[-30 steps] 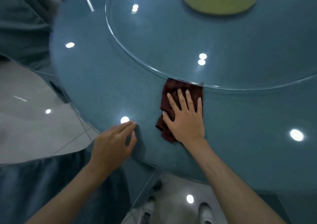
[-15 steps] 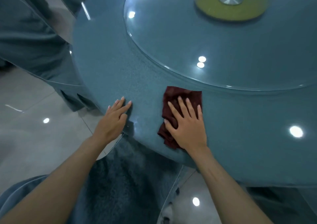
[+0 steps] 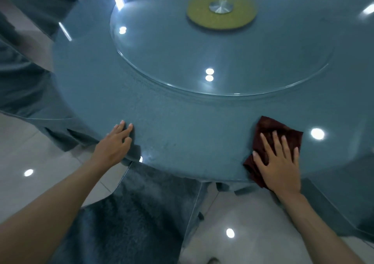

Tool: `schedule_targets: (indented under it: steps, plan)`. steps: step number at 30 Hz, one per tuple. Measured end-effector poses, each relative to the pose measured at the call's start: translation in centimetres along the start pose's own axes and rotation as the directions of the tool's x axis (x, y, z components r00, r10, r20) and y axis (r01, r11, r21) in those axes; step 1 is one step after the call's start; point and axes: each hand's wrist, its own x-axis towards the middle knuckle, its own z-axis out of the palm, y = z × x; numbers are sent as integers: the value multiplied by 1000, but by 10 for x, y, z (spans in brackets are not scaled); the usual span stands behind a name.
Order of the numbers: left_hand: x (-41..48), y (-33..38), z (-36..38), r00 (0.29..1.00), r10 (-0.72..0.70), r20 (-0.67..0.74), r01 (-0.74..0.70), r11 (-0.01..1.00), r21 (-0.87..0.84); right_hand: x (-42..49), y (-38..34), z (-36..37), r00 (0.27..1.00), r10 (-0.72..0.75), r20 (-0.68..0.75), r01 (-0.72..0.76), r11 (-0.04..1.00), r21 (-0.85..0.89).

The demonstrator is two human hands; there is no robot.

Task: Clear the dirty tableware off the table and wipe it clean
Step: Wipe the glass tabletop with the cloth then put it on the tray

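One table (image 3: 182,126), two hands: right hand (image 3: 280,162) presses one dark-red cloth (image 3: 283,129), fingers (image 3: 277,142) spread; left hand (image 3: 113,146) rests at the edge, fingers apparently loosely together.

So, our left forearm (image 3: 50,209) stretches up from lower left, our right forearm (image 3: 315,223) from lower right, well apart. Our left hand (image 3: 115,144) is palm down, fingers straight and pretty close together. Our right hand (image 3: 279,162) is flat too, fingers straight and fanned out, thumb sticking left.
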Motion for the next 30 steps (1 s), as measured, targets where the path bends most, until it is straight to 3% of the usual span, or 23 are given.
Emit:
schedule_targets:
  steps: [4, 9, 13, 17, 24, 30]
  plan:
    - [-3, -6, 2, 999, 23, -30, -23, 1000, 13, -4, -34, 6, 998, 69, -4, -69, 998, -8]
    - [5, -17, -1, 995, 87, -43, -87, 996, 3, -4, -168, 23, 998, -67, 2, 67, 998, -3]
    - [26, -55, -18, 946, 309, -97, -305, 951, 52, -3, -294, 38, 998, -66, -3, 66, 997, 32]
    - [75, -146, -45, 823, 542, -170, -522, 840, 150, 14, -399, 57, 1000, -6, -17, 6, 1000, 19]
    - [128, -260, -90, 811, 569, -137, -494, 791, 362, 49, -531, 74, 1000, 1, 1, -1, 998, 56]
    - [160, -256, -105, 828, 554, -86, -501, 800, 329, 48, -530, 72, 1000, 23, -7, -23, 997, 73]
